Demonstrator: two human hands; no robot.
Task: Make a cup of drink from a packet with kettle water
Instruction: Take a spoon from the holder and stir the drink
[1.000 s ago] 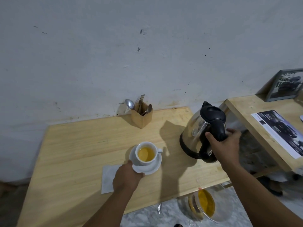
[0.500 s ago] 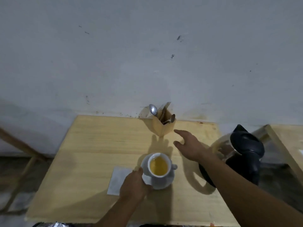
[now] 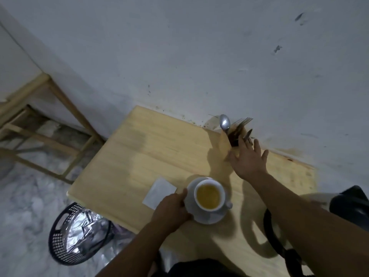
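Observation:
A white cup (image 3: 209, 196) of yellow drink stands on a white saucer (image 3: 207, 217) on the wooden table (image 3: 151, 156). My left hand (image 3: 171, 208) grips the saucer's left rim. My right hand (image 3: 247, 158) reaches with fingers spread toward the wooden cutlery holder (image 3: 234, 139) at the wall, which holds a spoon (image 3: 224, 122), a fork and other pieces; the fingertips are at the holder. The black-lidded kettle (image 3: 351, 204) stands at the right edge, partly hidden behind my right arm. A white packet (image 3: 158, 191) lies flat left of the saucer.
A dark plastic basket (image 3: 75, 234) lined with a silvery bag stands on the floor below the table's left corner. A wooden frame (image 3: 50, 124) stands to the left against the wall. The wall runs right behind the table.
My right hand let go of the kettle, left standing at the right, and has moved across to the cutlery holder. My left hand stays on the saucer. The view has tilted left.

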